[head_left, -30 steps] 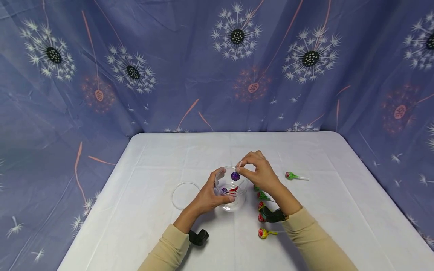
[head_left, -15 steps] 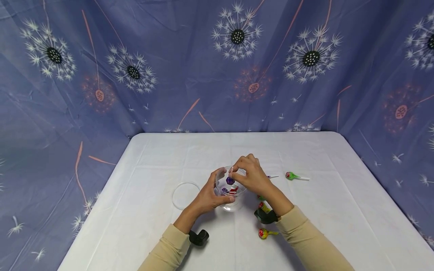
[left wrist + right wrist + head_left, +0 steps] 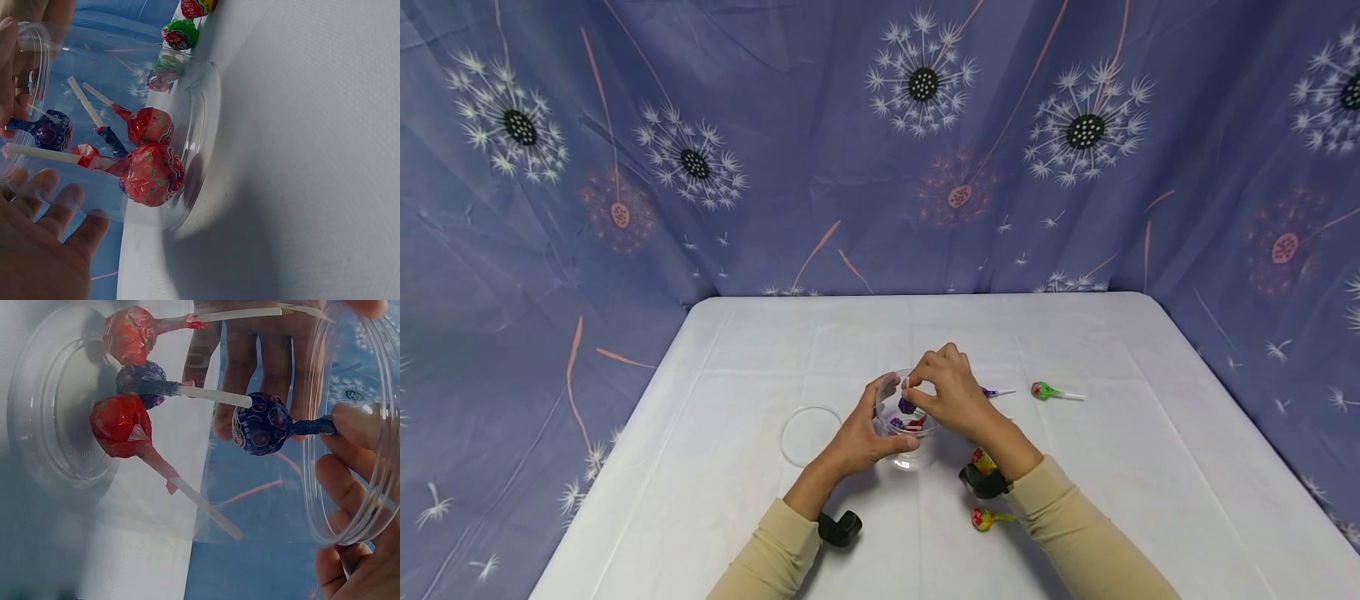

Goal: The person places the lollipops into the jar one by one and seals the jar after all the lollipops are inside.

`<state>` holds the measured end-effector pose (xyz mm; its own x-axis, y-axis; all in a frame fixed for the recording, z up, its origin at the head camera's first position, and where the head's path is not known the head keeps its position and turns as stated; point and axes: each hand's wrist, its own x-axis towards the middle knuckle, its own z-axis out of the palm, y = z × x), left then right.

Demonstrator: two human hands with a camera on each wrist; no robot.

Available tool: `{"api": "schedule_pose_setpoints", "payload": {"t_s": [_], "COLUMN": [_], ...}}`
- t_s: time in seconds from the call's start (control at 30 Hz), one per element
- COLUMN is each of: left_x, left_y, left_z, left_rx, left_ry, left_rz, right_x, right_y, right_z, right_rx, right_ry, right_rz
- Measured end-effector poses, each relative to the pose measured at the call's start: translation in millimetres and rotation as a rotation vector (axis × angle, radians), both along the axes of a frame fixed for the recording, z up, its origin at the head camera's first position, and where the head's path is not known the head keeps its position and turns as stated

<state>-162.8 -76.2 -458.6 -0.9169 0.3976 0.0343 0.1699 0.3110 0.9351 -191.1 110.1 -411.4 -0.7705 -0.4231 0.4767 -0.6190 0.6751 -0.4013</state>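
My left hand (image 3: 861,437) grips a clear plastic jar (image 3: 908,462), which stands tilted close over the white table with its mouth toward my right hand. Between thumb and fingers, my right hand (image 3: 946,390) pinches a purple-wrapped lollipop (image 3: 262,425) by the wrapper and stick end. Its round head hangs inside the jar, just past the rim. Lower in the jar lie two red lollipops (image 3: 152,175) and another purple lollipop (image 3: 140,381), sticks pointing toward the mouth.
Left of the jar lies a clear ring-shaped lid (image 3: 783,437). To the right, a green lollipop (image 3: 1043,390), a purple lollipop (image 3: 988,392) and yellow lollipops (image 3: 982,518) lie on the white-covered table (image 3: 790,333). My right forearm hides part of that row. A patterned blue curtain (image 3: 820,150) hangs behind.
My right hand has moved left and down, lowering the purple lollipop from above the rim into the jar. The left hand and jar stay nearly still.
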Motion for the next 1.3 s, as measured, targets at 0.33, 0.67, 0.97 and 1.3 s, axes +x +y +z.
{"api": "schedule_pose_setpoints", "payload": {"t_s": [0.33,0.67,0.97,1.3], "left_x": [2.3,3.4,2.5,19.5], "left_y": [-0.5,-1.0,1.6,4.0], "left_z": [-1.8,0.5,1.8,39.5], "left_rx": [0.048,0.014,0.011,-0.012], "left_ry": [0.017,0.013,0.033,0.006], "left_rz": [-0.027,-0.016,-0.005,-0.02], "right_x": [2.8,3.7,-0.2,-6.0], "right_y": [-1.3,-0.4,13.4,46.5], "right_z": [0.4,2.9,15.8,23.8], "right_rx": [0.004,-0.008,-0.185,-0.243], "right_ry": [-0.019,0.007,0.072,0.057], "right_rz": [0.003,0.016,0.041,-0.073]}}
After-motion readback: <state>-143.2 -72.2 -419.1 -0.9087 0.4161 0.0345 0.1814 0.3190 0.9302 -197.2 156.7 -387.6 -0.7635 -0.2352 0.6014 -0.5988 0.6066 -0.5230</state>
